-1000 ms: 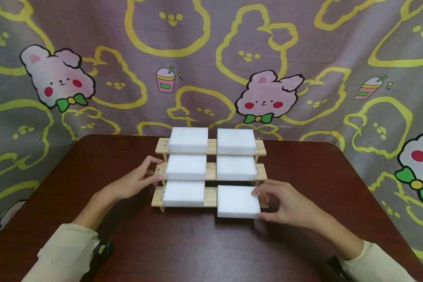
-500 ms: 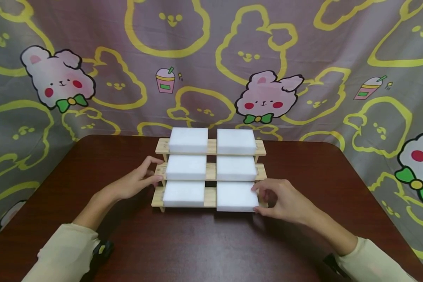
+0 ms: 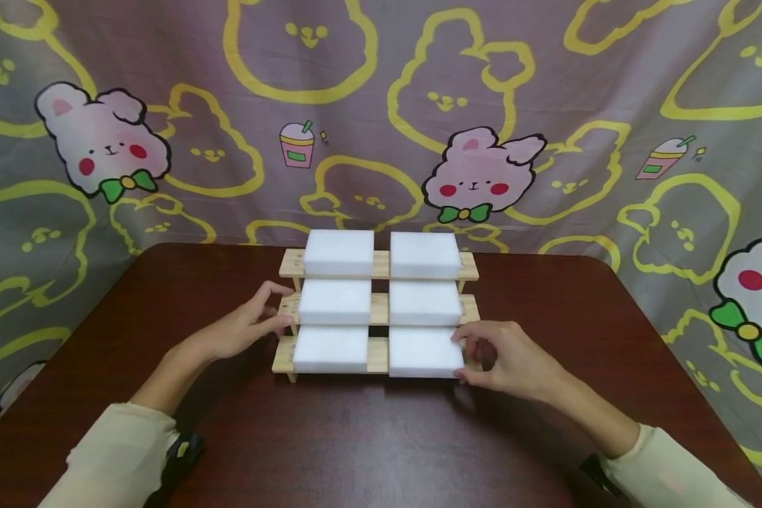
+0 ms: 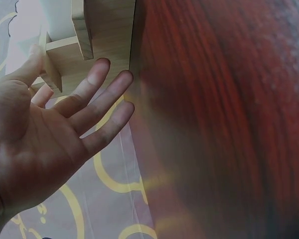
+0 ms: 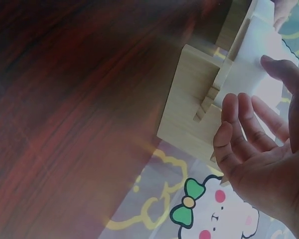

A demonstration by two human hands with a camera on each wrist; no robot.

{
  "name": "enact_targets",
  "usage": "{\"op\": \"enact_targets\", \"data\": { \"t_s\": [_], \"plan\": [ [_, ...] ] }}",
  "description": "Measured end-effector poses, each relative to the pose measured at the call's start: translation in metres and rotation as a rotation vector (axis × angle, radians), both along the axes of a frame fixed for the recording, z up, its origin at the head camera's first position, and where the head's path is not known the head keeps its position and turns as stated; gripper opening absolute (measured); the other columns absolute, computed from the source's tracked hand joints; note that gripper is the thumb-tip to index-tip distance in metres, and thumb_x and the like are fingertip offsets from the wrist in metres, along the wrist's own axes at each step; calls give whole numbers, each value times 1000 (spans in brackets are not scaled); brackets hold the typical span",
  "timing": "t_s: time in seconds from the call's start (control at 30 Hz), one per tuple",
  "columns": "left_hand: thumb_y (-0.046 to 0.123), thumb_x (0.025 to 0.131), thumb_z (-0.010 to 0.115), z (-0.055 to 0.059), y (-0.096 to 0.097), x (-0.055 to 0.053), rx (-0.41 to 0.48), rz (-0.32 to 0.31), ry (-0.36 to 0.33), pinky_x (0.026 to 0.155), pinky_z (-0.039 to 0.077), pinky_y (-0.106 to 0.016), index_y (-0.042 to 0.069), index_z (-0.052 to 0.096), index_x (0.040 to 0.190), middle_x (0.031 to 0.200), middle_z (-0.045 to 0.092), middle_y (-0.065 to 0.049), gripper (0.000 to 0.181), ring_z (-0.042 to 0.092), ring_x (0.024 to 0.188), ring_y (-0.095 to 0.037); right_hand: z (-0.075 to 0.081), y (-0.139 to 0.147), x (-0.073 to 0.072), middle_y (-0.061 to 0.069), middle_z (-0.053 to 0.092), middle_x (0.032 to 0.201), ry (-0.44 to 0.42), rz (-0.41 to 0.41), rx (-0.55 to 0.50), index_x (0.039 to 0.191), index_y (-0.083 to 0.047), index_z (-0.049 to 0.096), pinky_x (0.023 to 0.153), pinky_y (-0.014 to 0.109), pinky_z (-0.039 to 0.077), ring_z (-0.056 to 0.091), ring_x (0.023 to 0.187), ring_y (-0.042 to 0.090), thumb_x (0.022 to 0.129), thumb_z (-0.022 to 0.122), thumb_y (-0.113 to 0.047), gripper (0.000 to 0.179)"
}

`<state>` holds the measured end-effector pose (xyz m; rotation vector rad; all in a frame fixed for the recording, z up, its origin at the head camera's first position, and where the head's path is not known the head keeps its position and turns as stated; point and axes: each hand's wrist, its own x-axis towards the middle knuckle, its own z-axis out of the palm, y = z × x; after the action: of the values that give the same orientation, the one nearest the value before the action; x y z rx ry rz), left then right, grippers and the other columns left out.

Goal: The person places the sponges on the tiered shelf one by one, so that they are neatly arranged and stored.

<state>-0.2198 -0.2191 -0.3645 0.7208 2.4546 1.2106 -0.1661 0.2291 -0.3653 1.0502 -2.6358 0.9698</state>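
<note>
A small three-tier wooden rack [image 3: 378, 355] stands on the table, with white foam blocks in two columns on its steps. My right hand [image 3: 514, 358] holds the lower right foam block [image 3: 422, 349] at its right side, thumb at the front corner and index finger farther back. That block lies on the lowest step, its front edge slightly past the step's edge. At the rack's left end, my left hand [image 3: 244, 328] grips the middle step between thumb and index finger. Its other fingers [image 4: 102, 119] stretch out beside the rack in the left wrist view.
The other foam blocks, such as the lower left one [image 3: 330, 348] and the upper right one [image 3: 422, 252], sit on their steps. Under the rack is a dark red-brown wooden table [image 3: 381, 444]. A cartoon-printed curtain [image 3: 362, 63] hangs behind the table's far edge.
My right hand has pushed the lower right foam block back onto the lowest step, where it earlier stuck out over the front. The left hand has stayed at the rack's left end.
</note>
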Motion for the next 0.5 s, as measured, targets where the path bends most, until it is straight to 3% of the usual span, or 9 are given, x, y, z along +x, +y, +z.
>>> {"op": "enact_targets", "data": {
  "t_s": [0.13, 0.27, 0.37, 0.5],
  "plan": [
    [19, 110, 55, 0, -1, 0, -2, -7, 15, 81, 50, -45, 2, 25, 146, 96, 68, -10, 51, 64, 92, -30, 6, 4, 2, -8, 63, 79, 22, -44, 3, 107, -11, 71, 63, 27, 50, 58, 71, 9, 74, 94, -9, 41],
    [22, 109, 57, 1, -2, 0, -31, -7, 48, 79, 50, -42, 3, 28, 145, 95, 69, -10, 50, 65, 91, -28, 16, 17, 2, -10, 60, 74, 89, -153, -3, 102, -15, 71, 59, 29, 49, 58, 67, 13, 75, 93, -10, 36],
    [24, 109, 58, 2, -2, 1, -68, 11, 89, 80, 50, -41, 5, 32, 144, 104, 69, -13, 48, 66, 96, -28, 23, 31, -1, -10, 59, 71, 137, -258, 18, 98, -16, 70, 59, 30, 50, 56, 64, 12, 77, 93, -11, 31],
    [26, 108, 58, 1, -2, 2, -96, 32, 142, 88, 50, -47, 7, 36, 145, 121, 65, -16, 47, 64, 111, -31, 27, 54, -7, -9, 64, 76, 110, -362, 65, 95, -14, 73, 61, 28, 51, 58, 67, 11, 81, 91, -19, 23]
  ]
}}
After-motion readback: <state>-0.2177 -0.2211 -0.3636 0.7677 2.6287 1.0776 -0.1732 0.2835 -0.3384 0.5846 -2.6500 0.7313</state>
